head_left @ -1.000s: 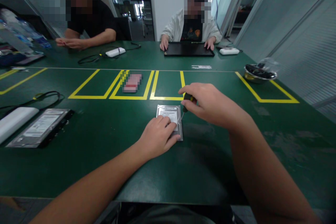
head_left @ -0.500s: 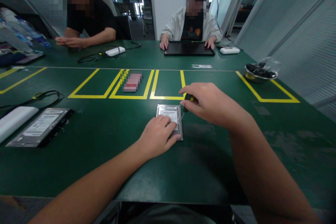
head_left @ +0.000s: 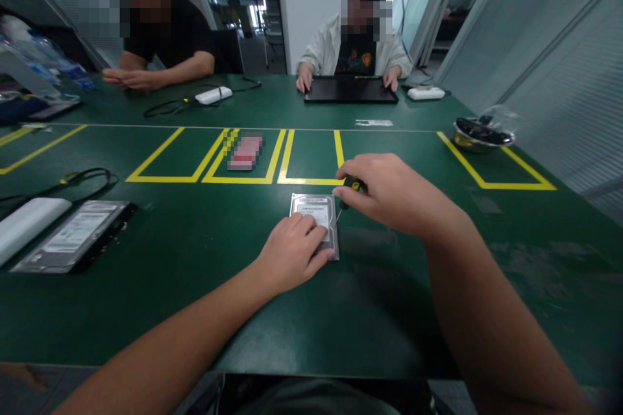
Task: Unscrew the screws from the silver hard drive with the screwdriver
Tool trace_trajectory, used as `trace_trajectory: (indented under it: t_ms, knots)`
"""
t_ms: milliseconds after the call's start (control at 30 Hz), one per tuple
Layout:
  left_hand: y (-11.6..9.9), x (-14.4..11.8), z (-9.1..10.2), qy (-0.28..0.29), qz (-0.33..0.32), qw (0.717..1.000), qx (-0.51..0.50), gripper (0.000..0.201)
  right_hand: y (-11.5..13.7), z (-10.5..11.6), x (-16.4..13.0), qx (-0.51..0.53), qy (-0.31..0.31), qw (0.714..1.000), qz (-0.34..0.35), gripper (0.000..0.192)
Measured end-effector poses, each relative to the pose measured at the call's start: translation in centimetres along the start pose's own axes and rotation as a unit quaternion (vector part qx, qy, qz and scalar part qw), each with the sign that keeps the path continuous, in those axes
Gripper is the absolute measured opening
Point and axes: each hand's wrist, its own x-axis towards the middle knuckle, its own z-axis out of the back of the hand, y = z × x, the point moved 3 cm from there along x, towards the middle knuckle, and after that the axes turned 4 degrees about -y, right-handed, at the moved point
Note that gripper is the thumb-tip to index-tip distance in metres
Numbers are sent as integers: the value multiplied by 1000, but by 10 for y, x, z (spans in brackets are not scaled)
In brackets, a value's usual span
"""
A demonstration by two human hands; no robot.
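Observation:
A small silver hard drive (head_left: 315, 202) with a white label lies flat on the green table in front of me. My left hand (head_left: 294, 249) holds it down, fingers bent over its label and thumb at its near right edge. In my right hand (head_left: 384, 191) is a screwdriver (head_left: 351, 184) with a black and yellow handle, pinched between thumb and fingers. Its thin shaft slants down to the drive's right edge. Whether the tip sits in a screw is too small to tell.
A larger hard drive (head_left: 80, 233) and a white power strip (head_left: 32, 224) lie at left. Yellow tape marks (head_left: 311, 181) and a pinkish blurred item (head_left: 246, 152) are ahead. A bowl (head_left: 484, 136) of dark items stands right. Two people sit opposite; one holds a black panel (head_left: 350, 91).
My right fingers have turned slightly on the screwdriver handle. My left hand and the hard drive stay where they were.

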Motion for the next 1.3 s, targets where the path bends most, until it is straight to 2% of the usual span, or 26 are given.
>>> trace_trajectory:
  t_ms: [867,1300]
  knots:
    - [0,0,-1,-12,-4,1000,-1,30,-1,-2,0,5,8,1000,-12,23]
    - [0,0,0,1,-2,1000,4,31,-1,-2,0,11,3,1000,-11,22]
